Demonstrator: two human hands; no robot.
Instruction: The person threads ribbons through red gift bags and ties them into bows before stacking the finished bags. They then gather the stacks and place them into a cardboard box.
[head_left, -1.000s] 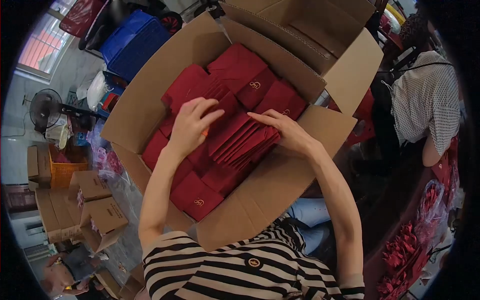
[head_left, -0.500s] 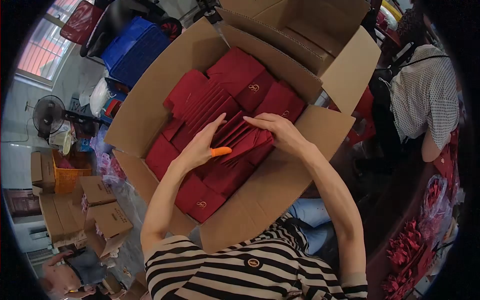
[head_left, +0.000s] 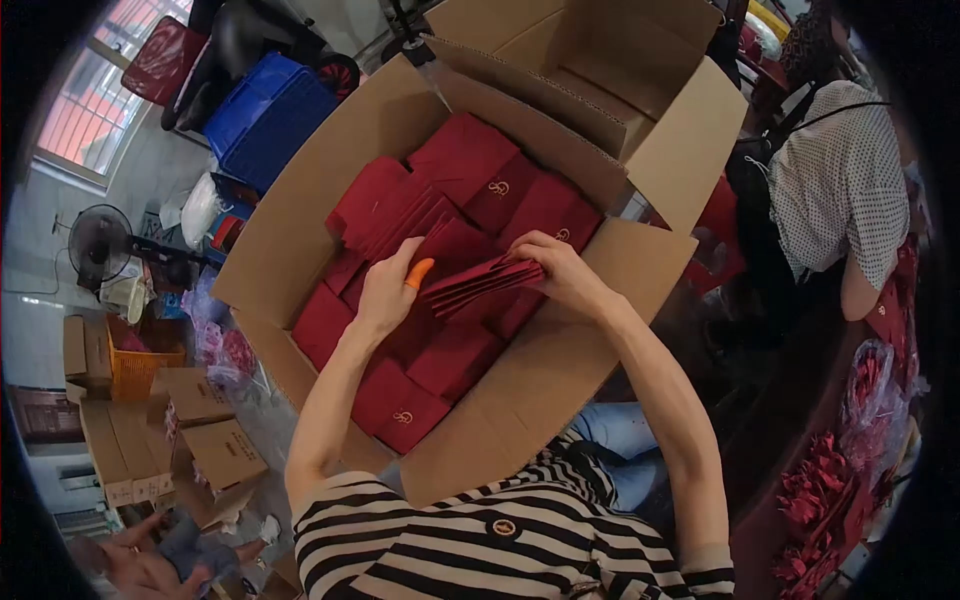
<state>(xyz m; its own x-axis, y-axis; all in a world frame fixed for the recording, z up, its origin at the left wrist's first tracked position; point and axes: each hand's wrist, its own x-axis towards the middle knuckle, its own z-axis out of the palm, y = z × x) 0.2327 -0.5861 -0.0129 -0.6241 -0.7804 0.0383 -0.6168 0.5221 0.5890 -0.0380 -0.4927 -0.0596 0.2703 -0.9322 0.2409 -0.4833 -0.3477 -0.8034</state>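
My right hand (head_left: 555, 268) grips a fanned bundle of dark-red folded paper packets (head_left: 480, 287), fingers on top at its right end. My left hand (head_left: 388, 290) is closed at the near end of a row of the same packets (head_left: 400, 222) standing on edge, its fingertips against them. An orange cover (head_left: 420, 273) sits on its thumb, close to the left end of the bundle. Both hands are inside an open cardboard box (head_left: 490, 420). More red packets with a gold emblem (head_left: 400, 418) lie in layers below and around; the hands hide some of them.
Another open cardboard box (head_left: 640, 75) stands against the far side. A blue crate (head_left: 268, 115) and a fan (head_left: 100, 240) are at the left, with smaller cartons (head_left: 215, 455) below. At the right, a person in a dotted shirt (head_left: 835, 185) sits near red bundles (head_left: 820, 500).
My right hand has lifted and tilted the bundle, which now lies flatter across the stack. My left hand has drawn left and down, its fingers curling in by the upright row.
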